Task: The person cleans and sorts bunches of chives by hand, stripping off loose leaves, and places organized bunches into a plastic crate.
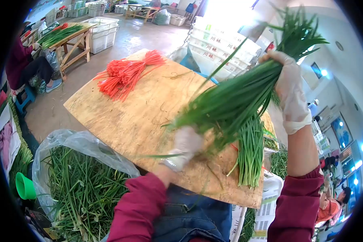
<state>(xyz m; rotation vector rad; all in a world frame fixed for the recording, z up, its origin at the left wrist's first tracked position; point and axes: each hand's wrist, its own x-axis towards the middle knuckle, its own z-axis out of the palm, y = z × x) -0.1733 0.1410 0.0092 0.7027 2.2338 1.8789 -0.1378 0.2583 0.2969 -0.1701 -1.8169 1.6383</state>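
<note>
Here the right hand (289, 82) is raised, clutching green stalks (238, 92) — left hand (187, 144) low, its blurred grip unclear

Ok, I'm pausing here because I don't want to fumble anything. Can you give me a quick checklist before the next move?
1. Right hand has a grip on the large green bunch: ok, closed around its upper part.
2. Left hand empty: cannot tell, motion blur hides its fingers.
3. Red strips on the wooden board: ok, piled near the far edge.
4. Board free of scraps: not ok, stray bits are scattered across it.
5. Smaller bunch tied: cannot tell, the large bunch partly covers it.
6. Plastic bag open: ok, loose greens show inside.
</note>
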